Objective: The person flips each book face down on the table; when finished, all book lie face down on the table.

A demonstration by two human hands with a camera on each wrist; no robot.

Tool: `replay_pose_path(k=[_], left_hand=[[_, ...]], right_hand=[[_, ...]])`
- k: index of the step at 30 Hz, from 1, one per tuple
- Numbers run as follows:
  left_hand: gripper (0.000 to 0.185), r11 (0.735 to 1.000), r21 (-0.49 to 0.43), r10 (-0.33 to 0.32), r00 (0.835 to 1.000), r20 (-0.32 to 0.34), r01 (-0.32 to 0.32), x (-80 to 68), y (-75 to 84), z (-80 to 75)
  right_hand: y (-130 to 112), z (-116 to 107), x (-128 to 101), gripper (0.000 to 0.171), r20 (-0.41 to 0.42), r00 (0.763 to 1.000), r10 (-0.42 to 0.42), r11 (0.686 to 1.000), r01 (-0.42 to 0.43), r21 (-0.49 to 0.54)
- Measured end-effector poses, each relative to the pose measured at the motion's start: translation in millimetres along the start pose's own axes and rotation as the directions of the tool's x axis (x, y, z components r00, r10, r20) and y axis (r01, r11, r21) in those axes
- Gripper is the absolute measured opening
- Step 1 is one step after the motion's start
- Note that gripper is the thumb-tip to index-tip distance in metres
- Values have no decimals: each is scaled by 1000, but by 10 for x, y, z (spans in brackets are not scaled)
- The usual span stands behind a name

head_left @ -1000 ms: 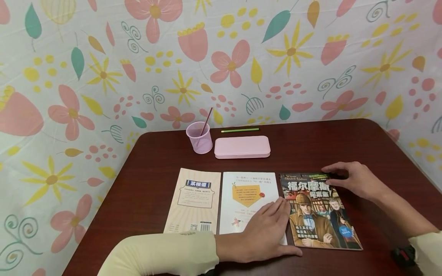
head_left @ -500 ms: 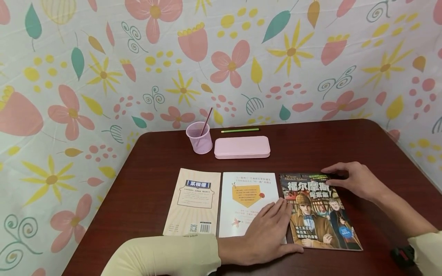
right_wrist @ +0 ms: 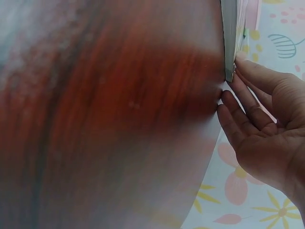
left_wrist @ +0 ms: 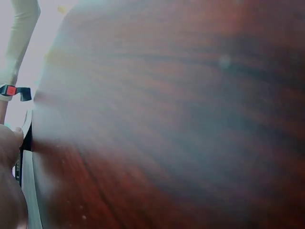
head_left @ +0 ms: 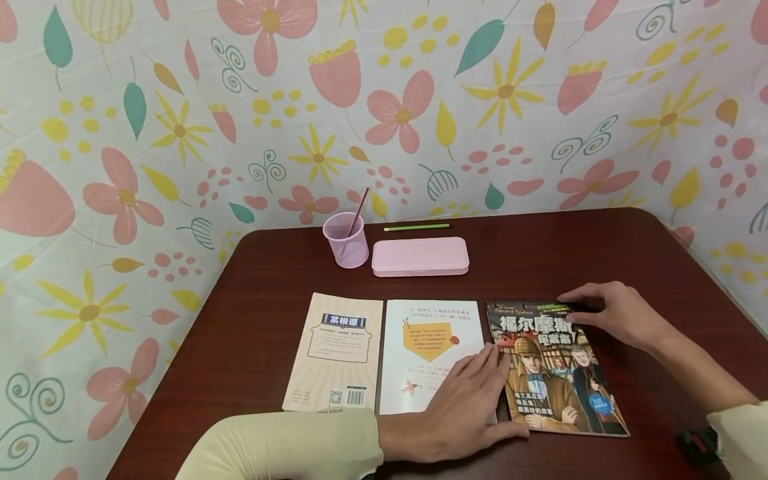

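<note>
Right hand (right_wrist: 267, 138) fingertips at book edge (right_wrist: 230, 38)

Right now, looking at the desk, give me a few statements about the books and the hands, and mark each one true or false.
1. Three books lie side by side. True.
2. The left hand lies on the white book. True.
3. The right hand holds the green pencil. False: it touches the illustrated book at its top corner.
4. The pink case is open. False: closed.
5. The pink cup is empty. False: a stick stands in it.
</note>
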State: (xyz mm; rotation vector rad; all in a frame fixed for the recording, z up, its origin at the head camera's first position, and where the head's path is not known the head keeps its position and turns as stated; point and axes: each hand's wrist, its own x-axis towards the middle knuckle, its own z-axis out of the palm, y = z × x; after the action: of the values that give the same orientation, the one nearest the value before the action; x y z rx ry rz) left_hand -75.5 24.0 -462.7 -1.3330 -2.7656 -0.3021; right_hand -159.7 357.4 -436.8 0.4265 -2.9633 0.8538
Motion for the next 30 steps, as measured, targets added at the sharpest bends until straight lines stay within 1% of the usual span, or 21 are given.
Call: replay_pose_path(k=[6, 12, 15, 20, 26, 30], left_hand=[[96, 994, -107, -6, 1000, 25, 9, 16, 8, -40], [97, 970, -242, -19, 999, 27, 25, 29, -8, -77], [98, 953, -303, -12, 1000, 14, 16, 33, -22, -89], [98, 917, -398, -8, 1000, -12, 2, 52, -45, -87], [101, 863, -505, -11, 999, -38, -10, 54, -35, -72], [104, 834, -552, -33, 998, -47, 2, 56, -9, -68]], right_hand=[[8, -3, 5, 35, 2, 1000, 5, 1000, -5, 0], [6, -7, 14, 35, 12, 1000, 29, 999, -29, 19], [7, -6, 15, 35, 13, 999, 34, 999, -34, 26], [23, 1, 16, 35, 3, 999, 32, 999, -32, 29], [31, 3, 13, 34, 4, 1000, 27, 999, -27, 33], [21, -1, 5, 34, 0, 1000, 19, 999, -19, 29]])
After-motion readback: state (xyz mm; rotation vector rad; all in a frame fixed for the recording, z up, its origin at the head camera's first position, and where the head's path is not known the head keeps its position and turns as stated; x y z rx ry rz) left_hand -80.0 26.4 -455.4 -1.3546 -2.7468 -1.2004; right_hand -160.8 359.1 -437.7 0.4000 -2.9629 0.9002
